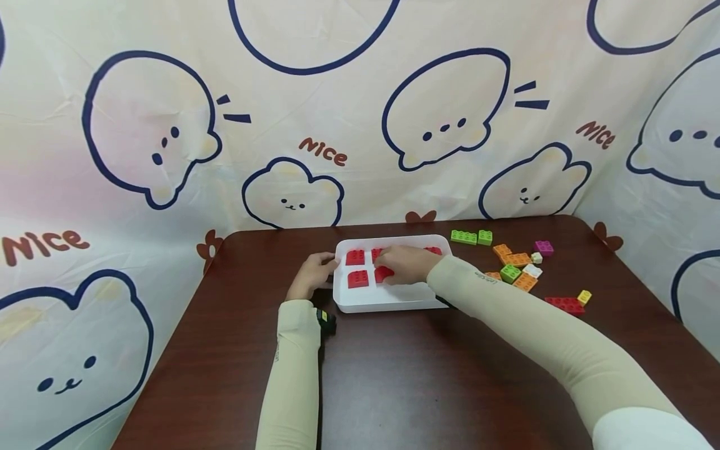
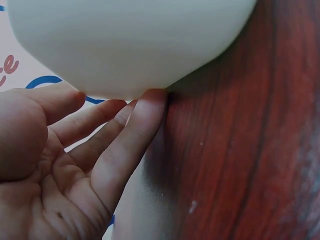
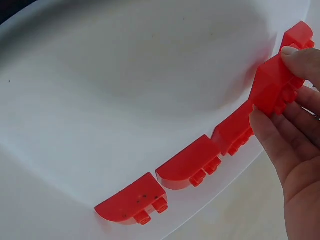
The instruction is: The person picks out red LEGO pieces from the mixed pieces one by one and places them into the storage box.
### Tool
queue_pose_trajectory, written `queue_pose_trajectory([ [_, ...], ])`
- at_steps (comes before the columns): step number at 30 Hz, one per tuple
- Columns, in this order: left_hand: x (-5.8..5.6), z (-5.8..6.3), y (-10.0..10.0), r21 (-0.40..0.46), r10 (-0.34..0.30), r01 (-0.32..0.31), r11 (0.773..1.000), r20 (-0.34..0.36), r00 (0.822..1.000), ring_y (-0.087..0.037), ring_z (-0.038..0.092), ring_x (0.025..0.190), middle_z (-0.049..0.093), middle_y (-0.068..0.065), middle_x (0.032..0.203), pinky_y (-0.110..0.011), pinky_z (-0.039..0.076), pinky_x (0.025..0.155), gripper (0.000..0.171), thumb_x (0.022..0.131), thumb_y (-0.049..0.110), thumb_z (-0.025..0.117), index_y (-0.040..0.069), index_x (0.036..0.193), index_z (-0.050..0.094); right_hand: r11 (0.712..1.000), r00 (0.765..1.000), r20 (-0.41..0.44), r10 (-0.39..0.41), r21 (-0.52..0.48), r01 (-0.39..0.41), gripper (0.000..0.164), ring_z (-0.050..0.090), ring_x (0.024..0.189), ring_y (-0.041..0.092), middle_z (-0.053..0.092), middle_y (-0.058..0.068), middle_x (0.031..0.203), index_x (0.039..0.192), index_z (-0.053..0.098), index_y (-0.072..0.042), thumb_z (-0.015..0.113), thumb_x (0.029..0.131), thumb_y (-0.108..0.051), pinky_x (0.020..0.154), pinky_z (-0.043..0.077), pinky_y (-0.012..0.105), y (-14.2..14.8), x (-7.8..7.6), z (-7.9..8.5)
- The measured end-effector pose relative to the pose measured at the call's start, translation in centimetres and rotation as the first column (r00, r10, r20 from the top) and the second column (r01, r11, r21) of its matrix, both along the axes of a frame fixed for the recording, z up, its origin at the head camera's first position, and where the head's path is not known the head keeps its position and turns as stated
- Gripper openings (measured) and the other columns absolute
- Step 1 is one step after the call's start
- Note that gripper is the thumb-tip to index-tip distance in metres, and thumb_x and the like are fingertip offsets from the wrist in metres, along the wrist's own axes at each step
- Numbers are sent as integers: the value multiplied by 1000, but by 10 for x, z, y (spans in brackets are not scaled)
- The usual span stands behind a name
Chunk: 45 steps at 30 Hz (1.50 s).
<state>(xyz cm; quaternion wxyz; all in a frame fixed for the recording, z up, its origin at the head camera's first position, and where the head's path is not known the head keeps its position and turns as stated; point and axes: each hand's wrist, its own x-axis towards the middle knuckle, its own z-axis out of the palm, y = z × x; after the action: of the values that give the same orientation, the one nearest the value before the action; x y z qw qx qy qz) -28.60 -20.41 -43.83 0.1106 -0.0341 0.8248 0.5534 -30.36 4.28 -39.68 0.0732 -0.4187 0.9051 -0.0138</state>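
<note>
A white tray point(image 1: 394, 306) lies on the dark wooden table, with several red toy building bricks point(image 1: 357, 279) standing in rows inside it. At its left end, my left hand point(image 1: 311, 275) holds the tray's edge between thumb and fingers; the left wrist view shows the fingertips against the tray's wall. Reaching over the tray, my right hand point(image 1: 410, 264) pinches a red brick point(image 3: 272, 82) between thumb and fingers. Other red bricks point(image 3: 190, 162), some with a rounded side, sit in a line beside it. My right hand and sleeve hide part of the tray.
Loose bricks lie to the right of the tray: green ones point(image 1: 464, 237) at the back, orange point(image 1: 517, 259), a purple one point(image 1: 543, 248), a long red one point(image 1: 565, 304) and a small yellow one point(image 1: 584, 297). A patterned curtain point(image 1: 360, 112) hangs behind the table.
</note>
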Motion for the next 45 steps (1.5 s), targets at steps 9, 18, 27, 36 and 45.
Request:
queue_pose_trajectory([
  [9, 0, 1, 0, 13, -2, 2, 1000, 2, 1000, -35, 63, 114, 59, -23, 133, -47, 59, 88, 46, 107, 22, 54, -1, 146, 48, 1000, 1000, 7, -24, 20, 24, 47, 65, 104, 15, 72, -1, 118, 129, 71, -18, 83, 86, -32, 96, 54, 29, 0, -1, -4],
  [18, 1, 0, 0, 17, 1, -1, 1000, 13, 1000, -35, 62, 115, 58, -23, 135, -48, 58, 89, 47, 107, 23, 54, -1, 146, 48, 997, 998, 18, -58, 52, 57, 47, 63, 106, 13, 71, -6, 118, 130, 70, -22, 81, 87, -36, 98, 51, 25, 0, 3, -3],
  [27, 1, 1, 0, 25, -1, 1, 1000, 7, 1000, -36, 62, 115, 58, -24, 134, -48, 58, 89, 46, 107, 22, 54, -2, 146, 49, 996, 997, 29, -67, 65, 65, 51, 61, 115, 16, 69, -3, 126, 134, 68, -21, 81, 88, -34, 101, 51, 29, 0, 8, -1],
  [36, 0, 1, 1, 21, -7, 7, 1000, 5, 1000, -35, 62, 114, 58, -23, 135, -48, 58, 89, 47, 107, 22, 54, -1, 147, 47, 992, 994, 51, -97, 84, 93, 59, 58, 123, 18, 65, -2, 134, 141, 62, -21, 82, 87, -35, 104, 50, 33, 1, 9, 1],
  [45, -1, 0, 0, 5, 6, -6, 1000, 13, 1000, -34, 61, 115, 57, -22, 136, -48, 58, 91, 48, 107, 24, 54, -1, 148, 46, 993, 994, 26, -108, 59, 107, 69, 58, 123, 17, 63, -5, 136, 143, 60, -26, 86, 81, -40, 101, 52, 33, 5, 10, 4],
])
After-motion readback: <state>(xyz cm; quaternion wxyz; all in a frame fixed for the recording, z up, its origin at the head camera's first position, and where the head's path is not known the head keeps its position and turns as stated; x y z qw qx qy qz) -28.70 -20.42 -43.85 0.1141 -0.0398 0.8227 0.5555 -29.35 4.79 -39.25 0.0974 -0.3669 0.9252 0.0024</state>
